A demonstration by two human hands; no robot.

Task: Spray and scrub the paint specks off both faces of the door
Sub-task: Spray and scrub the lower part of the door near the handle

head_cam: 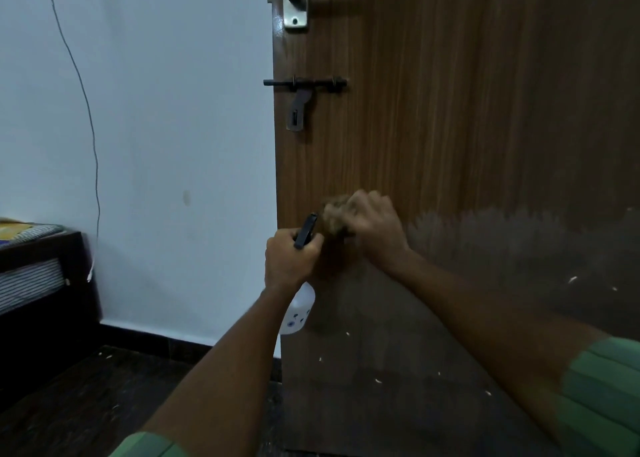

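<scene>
Green short sleeves [602, 391] sit closest to the lens at the bottom corners, with both bare forearms reaching forward from them. At far left, a dark wooden bed frame [41, 276] carries striped bedding. Beside it, a thin dark cable [90, 127] hangs down the pale blue wall [166, 110]. White flecks lie on the dark floor [86, 404] below.

Left hand [289, 261]: fingers curled round the black trigger head of a white plastic spray bottle [298, 313]; the bottle body hangs below the fist, just beside the door edge.

Right hand [372, 223]: fingers closed on a brownish scrubbing pad [334, 216], pressed against the brown wood-grain door [467, 110]. The pad is blurred. The two hands are near each other, at mid-height close to the door's left edge.

Door hardware, along the left edge: a silver metal handle plate [296, 3] at top, a dark sliding bolt latch [304, 84] below it.

Door lower portion: darker than the upper portion, with an uneven boundary to the right of the scrubbing hand. White paint specks [378, 381] are scattered across it.
</scene>
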